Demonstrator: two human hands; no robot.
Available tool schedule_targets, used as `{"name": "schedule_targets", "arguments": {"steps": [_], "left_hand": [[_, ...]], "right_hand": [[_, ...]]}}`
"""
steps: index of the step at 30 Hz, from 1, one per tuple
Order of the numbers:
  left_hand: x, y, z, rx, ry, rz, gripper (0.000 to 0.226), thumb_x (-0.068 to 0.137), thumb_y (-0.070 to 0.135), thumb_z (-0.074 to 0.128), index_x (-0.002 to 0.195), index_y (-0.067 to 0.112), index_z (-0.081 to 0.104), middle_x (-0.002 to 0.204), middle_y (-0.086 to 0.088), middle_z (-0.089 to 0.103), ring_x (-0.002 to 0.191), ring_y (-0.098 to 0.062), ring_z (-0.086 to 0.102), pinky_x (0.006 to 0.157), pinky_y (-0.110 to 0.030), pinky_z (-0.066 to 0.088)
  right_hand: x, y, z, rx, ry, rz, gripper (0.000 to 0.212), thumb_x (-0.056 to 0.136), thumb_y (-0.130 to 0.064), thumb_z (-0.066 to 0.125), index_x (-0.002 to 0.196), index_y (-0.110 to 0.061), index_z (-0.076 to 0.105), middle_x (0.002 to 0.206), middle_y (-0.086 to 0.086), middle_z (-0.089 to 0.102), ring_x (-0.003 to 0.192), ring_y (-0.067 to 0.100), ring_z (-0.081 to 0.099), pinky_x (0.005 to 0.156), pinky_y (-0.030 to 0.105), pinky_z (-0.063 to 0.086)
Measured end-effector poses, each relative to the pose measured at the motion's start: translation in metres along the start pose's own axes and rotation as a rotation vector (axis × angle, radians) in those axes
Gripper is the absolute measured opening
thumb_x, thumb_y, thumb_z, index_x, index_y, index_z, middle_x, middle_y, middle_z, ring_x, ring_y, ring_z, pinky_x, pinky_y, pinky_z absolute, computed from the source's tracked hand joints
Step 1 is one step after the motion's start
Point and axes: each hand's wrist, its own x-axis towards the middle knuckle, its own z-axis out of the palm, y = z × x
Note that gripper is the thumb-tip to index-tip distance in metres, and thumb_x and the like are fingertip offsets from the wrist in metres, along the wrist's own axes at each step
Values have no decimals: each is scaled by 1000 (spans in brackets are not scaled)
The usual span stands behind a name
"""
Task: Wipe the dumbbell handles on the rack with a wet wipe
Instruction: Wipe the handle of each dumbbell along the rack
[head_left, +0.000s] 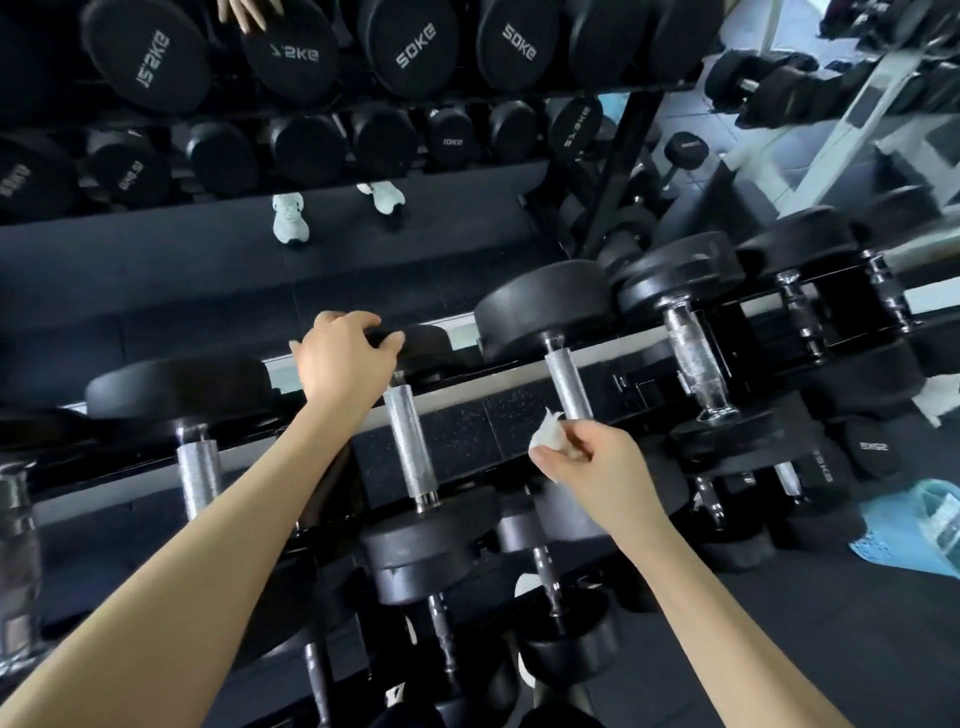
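Nearest, right grip (587, 460) pinches a crumpled white wet wipe (545, 440) just beside a knurled silver dumbbell handle (569, 382) on the rack (467, 388); left grip (343, 358) clasps a black dumbbell head (423, 338). I see a blue basket (922, 525) rightward.

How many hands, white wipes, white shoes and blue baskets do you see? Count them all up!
Crumpled white wet wipe: 1
Bare hands: 2, left hand gripping a round black dumbbell head, right hand pinching the wipe
White shoes: 2
Light blue perforated plastic basket: 1
Total: 6
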Motion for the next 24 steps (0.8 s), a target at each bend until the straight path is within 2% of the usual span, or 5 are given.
{"name": "schedule_targets", "arguments": {"steps": [3,7,16,21,24], "left_hand": [[-11,33,14,-43,78,121,28,87,29,62,111,16,68,122,-5,59,105,-22,57,97,-34,40],[-28,96,37,-146,37,178,25,89,31,61,109,18,68,117,3,60,90,-10,55,76,-19,36],[-40,207,93,-199,-61,297,35,87,42,63,118,25,66,113,8,65,106,-10,57,89,-18,41],[-33,237,112,-149,-153,273,42,90,46,56,130,32,56,128,11,60,120,-7,51,92,-16,36],[-24,244,111,-197,-193,230,34,90,42,58,123,32,62,122,13,64,115,-4,56,92,-17,42]], "right_hand": [[-1,5,-41,59,34,-30,29,79,-21,73,102,-24,56,85,-13,66,77,-5,63,66,11,48],[16,16,-97,62,156,-109,26,77,-19,75,93,-18,54,68,-15,62,63,-5,58,58,8,43],[105,48,-185,-176,417,-287,19,81,-27,72,92,-13,75,58,-17,57,51,-1,50,54,10,36],[114,44,-157,-330,48,-380,46,96,-49,36,103,-12,63,69,-6,58,63,12,57,53,18,33],[109,57,-149,-389,80,-434,43,102,-34,30,113,-5,60,71,4,60,60,15,54,54,23,28]]}}
